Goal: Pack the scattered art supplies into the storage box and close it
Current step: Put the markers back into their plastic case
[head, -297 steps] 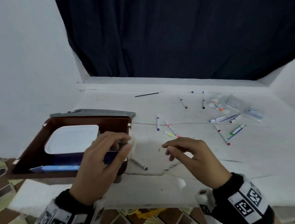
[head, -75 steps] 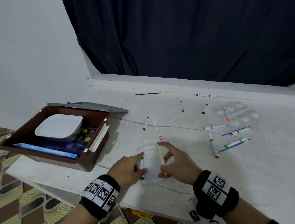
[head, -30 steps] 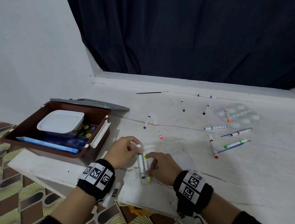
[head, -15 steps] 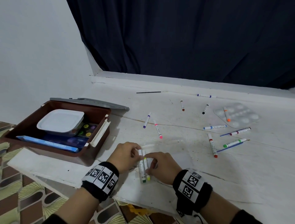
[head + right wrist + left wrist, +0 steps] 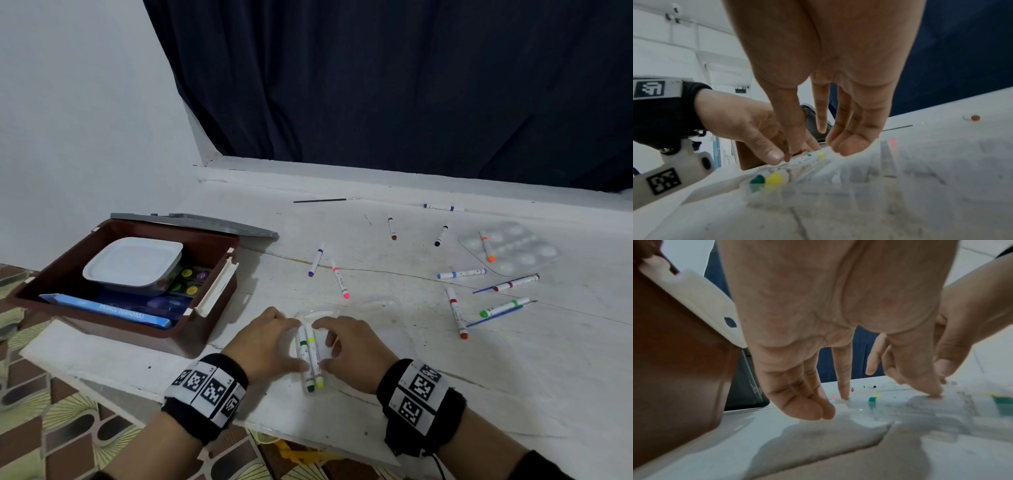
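A scuffed white table (image 5: 513, 377) stands against a white wall and a dark blue curtain (image 5: 411, 85), with a patterned floor below its near edge. The open brown storage box (image 5: 102, 308) sits at the table's left edge; its blue carton's lettering is unreadable. At the near edge, the left hand (image 5: 263, 346) and right hand (image 5: 349, 353) press straight fingertips on a clear marker case (image 5: 310, 363) holding green and yellow markers; loose markers (image 5: 457, 311) lie toward the right.

Head view looks down at the table (image 5: 428, 359); both wrist views sit close above it, sharing the markers (image 5: 774, 175).
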`<state>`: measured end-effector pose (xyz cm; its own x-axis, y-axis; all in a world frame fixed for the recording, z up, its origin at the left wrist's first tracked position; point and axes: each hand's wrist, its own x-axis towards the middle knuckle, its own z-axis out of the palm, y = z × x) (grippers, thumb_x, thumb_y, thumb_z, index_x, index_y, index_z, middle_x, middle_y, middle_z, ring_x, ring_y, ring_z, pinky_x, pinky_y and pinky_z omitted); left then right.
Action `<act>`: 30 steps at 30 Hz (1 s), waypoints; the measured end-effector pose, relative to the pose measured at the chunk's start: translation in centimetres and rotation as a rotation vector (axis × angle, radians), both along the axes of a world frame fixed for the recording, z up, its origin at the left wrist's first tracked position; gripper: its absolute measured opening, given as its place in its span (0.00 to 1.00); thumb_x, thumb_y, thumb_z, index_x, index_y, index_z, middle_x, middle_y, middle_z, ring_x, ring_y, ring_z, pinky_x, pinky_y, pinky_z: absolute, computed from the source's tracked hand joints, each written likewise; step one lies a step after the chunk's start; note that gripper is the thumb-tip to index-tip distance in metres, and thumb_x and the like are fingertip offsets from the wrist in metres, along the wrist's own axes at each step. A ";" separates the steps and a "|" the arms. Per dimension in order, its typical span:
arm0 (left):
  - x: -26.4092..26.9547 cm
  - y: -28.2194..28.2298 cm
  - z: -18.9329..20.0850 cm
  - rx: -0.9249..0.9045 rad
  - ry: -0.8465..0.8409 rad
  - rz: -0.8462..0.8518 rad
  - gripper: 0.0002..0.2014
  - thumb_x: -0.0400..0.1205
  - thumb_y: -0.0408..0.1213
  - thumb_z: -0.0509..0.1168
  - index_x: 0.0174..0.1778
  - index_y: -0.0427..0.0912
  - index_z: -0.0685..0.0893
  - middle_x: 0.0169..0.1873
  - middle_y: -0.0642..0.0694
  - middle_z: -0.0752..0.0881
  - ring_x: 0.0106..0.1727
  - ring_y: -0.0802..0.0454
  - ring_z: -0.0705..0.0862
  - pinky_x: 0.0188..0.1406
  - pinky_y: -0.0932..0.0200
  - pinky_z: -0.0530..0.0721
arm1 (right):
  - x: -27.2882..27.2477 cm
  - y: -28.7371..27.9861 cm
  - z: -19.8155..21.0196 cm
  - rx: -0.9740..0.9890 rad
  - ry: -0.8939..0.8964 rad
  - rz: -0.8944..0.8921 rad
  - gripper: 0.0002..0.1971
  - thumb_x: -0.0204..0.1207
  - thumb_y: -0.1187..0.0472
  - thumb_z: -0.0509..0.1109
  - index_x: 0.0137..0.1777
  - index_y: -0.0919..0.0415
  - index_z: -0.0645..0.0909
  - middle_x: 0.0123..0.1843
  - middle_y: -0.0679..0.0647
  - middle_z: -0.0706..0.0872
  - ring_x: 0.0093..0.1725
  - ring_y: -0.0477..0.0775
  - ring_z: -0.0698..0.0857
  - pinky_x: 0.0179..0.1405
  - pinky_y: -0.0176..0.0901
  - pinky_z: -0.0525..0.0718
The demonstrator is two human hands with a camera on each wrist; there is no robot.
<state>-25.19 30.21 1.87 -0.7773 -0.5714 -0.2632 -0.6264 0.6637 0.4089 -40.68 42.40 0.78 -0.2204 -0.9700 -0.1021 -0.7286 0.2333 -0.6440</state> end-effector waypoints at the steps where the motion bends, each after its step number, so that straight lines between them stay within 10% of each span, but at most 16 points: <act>1: 0.2 0.2 -0.2 -0.002 -0.004 0.003 0.41 0.72 0.62 0.75 0.80 0.56 0.70 0.66 0.53 0.72 0.60 0.55 0.76 0.67 0.55 0.78 | -0.2 -0.1 0.0 0.005 0.058 0.019 0.31 0.73 0.57 0.77 0.76 0.50 0.72 0.60 0.49 0.78 0.57 0.48 0.77 0.60 0.38 0.75; 6: 0.5 0.7 -1.1 -0.033 0.008 0.026 0.42 0.72 0.64 0.74 0.81 0.57 0.67 0.68 0.53 0.73 0.66 0.53 0.76 0.67 0.56 0.76 | -0.3 -0.6 -0.1 0.138 0.147 0.144 0.40 0.71 0.49 0.79 0.81 0.50 0.66 0.81 0.48 0.69 0.78 0.53 0.68 0.79 0.51 0.64; 30: -0.9 -0.9 -1.4 -0.064 -0.090 0.029 0.42 0.70 0.62 0.76 0.80 0.63 0.68 0.68 0.52 0.73 0.72 0.49 0.72 0.71 0.46 0.74 | -0.3 -2.6 0.7 0.269 0.344 0.207 0.39 0.70 0.43 0.78 0.79 0.51 0.68 0.76 0.52 0.72 0.74 0.57 0.69 0.70 0.57 0.76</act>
